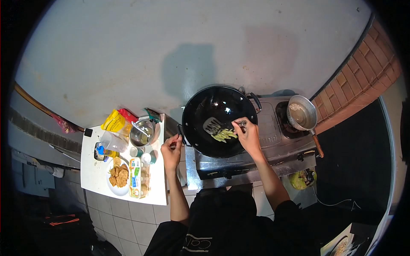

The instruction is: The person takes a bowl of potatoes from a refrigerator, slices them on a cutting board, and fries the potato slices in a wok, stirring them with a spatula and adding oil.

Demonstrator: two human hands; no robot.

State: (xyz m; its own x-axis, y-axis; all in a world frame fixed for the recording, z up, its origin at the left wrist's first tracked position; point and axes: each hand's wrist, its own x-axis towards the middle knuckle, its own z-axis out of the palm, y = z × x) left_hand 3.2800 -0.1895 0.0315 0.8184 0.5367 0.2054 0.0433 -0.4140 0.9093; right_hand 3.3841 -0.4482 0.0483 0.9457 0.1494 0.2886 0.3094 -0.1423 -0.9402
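Note:
A large black wok (218, 100) sits on the stove. Inside it, green vegetable strips (224, 135) lie beside the slotted head of a metal spatula (211, 126). My right hand (247, 133) is over the wok's right side, its fingers closed around the spatula's handle. At the wok's left rim, my left hand (171, 148) has its fingers pinched together by the side handle (180, 131); whether they grip it or something small is hard to make out.
Right of the wok, a saucepan (302, 112) stands on the other burner, its wooden handle towards me. The white table (92, 179) at left bears a plate of fried food (118, 177), a metal bowl (142, 133), an egg carton (136, 170) and a yellow packet (114, 122).

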